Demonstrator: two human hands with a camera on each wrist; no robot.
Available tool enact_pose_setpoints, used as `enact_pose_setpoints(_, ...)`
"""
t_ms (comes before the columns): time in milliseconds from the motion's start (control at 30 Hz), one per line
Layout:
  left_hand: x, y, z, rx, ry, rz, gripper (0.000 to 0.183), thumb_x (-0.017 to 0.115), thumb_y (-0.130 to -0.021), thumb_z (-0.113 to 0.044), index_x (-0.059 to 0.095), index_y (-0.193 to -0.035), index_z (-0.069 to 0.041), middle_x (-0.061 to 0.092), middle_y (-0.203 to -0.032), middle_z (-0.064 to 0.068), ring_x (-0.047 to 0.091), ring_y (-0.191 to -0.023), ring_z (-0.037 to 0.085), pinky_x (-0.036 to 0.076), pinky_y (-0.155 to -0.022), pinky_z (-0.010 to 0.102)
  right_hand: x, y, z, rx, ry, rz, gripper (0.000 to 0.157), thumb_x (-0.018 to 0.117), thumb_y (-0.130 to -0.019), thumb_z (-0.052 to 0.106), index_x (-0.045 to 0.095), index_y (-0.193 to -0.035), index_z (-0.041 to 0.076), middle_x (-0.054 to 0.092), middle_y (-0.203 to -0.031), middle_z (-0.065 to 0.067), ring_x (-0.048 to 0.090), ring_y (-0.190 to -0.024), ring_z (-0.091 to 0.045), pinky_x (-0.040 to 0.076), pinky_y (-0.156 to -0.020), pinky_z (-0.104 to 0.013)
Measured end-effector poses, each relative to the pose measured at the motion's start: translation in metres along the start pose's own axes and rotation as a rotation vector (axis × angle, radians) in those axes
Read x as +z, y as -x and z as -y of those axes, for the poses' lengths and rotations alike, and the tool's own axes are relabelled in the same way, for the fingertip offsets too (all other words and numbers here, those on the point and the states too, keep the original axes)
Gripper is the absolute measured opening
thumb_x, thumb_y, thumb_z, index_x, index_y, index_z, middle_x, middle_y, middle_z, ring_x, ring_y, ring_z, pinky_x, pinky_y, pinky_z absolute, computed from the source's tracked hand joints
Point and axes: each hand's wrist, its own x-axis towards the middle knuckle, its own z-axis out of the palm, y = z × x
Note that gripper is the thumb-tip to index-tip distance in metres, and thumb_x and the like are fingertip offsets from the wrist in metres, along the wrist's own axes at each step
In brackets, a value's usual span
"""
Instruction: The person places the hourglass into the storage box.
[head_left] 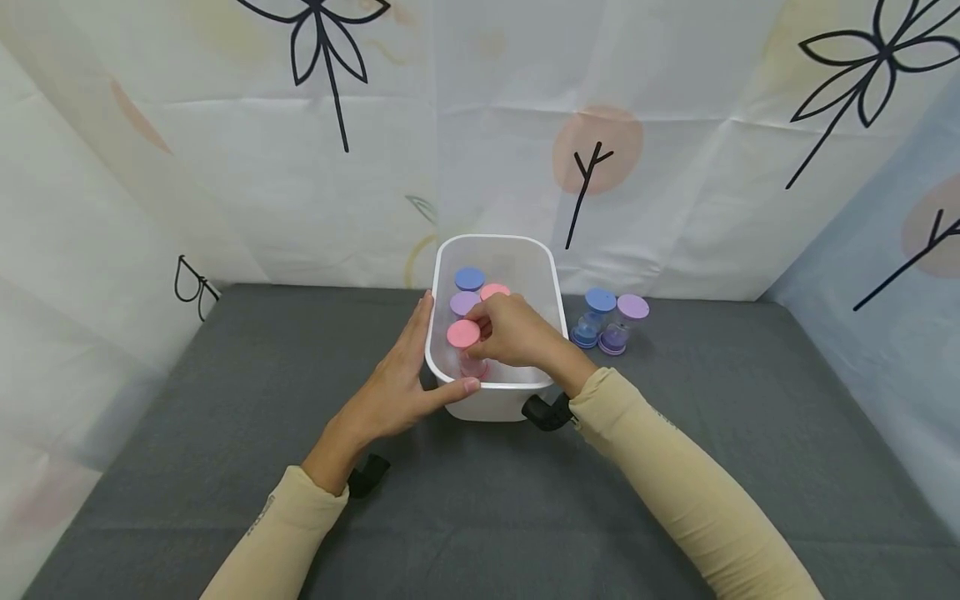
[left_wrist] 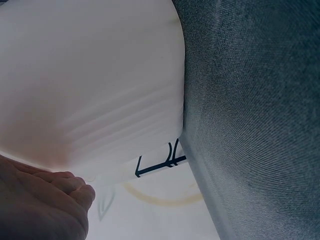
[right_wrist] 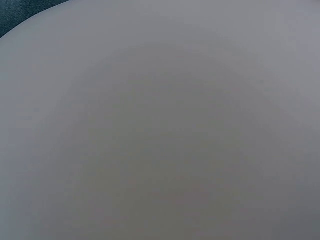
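A white plastic bin stands on the grey cloth. Inside it, my right hand pinches a sand timer with pink ends, upright near the front left corner. Behind that stand a purple-capped timer and a blue-capped timer; another pink-capped timer shows partly past the hand. My left hand rests against the bin's left side, fingers straight, thumb at the front rim. In the left wrist view, its fingers lie along the white wall. Only blurred bin wall fills most of the right wrist view.
Right of the bin, a blue sand timer and a purple sand timer stand side by side on the grey cloth. A patterned white curtain hangs right behind the bin, with further fabric at both sides.
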Motion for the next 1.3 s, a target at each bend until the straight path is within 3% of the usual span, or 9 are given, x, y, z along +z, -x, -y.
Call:
enact_pose_setpoints(367,-0.002,-0.001,-0.002,-0.013,-0.008,0.001,0.116,0.071,-0.088,-0.059,-0.01,-0.163,-0.024,-0.01,-0.168,-0.01,-0.001,-0.154,0.014,0.017,-0.12,0.055,0.001,-0.004,0.001,-0.001,0.049,-0.011,0.025,0.085,-0.079,0.005,0.077,-0.102,0.001,0.074,-0.086,-0.003,0.06,-0.077,-0.015,0.048,-0.071,-0.027)
enact_pose_setpoints(667,-0.004,-0.001,0.0,-0.016,-0.015,-0.002,0.116,0.072,-0.087,-0.06,-0.01,-0.163,-0.024,-0.008,-0.169,-0.006,-0.001,-0.154,0.015,0.018,-0.119,0.057,0.004,-0.005,0.006,0.043,0.091,-0.029,0.027,0.087,-0.081,0.009,0.077,-0.104,0.001,0.073,-0.09,-0.005,0.061,-0.084,-0.018,0.052,-0.077,-0.03)
enact_pose_setpoints(933,-0.003,0.001,0.002,-0.003,-0.008,-0.004,0.115,0.072,-0.088,-0.057,-0.009,-0.163,-0.022,-0.008,-0.169,-0.007,-0.001,-0.154,0.015,0.017,-0.12,0.056,0.005,-0.002,0.005,0.058,0.112,-0.051,0.03,0.09,-0.077,0.015,0.078,-0.103,0.003,0.074,-0.089,-0.002,0.059,-0.081,-0.018,0.048,-0.072,-0.03)
enact_pose_setpoints(1133,-0.001,0.001,0.002,-0.01,-0.001,0.0,0.115,0.072,-0.088,-0.058,-0.009,-0.163,-0.023,-0.008,-0.169,-0.007,0.0,-0.154,0.016,0.019,-0.118,0.058,-0.002,0.011,0.006,0.073,0.028,-0.1,0.044,0.091,-0.076,0.018,0.075,-0.113,0.0,0.076,-0.101,-0.008,0.069,-0.094,-0.02,0.055,-0.084,-0.033)
enact_pose_setpoints(1300,0.0,0.001,0.0,-0.013,-0.002,-0.002,0.116,0.072,-0.087,-0.059,-0.008,-0.163,-0.024,-0.007,-0.168,-0.009,0.001,-0.154,0.015,0.019,-0.118,0.059,-0.016,0.027,0.005,0.075,-0.142,-0.198,0.057,0.092,-0.075,0.02,0.071,-0.122,-0.002,0.074,-0.112,-0.014,0.071,-0.102,-0.027,0.055,-0.091,-0.039)
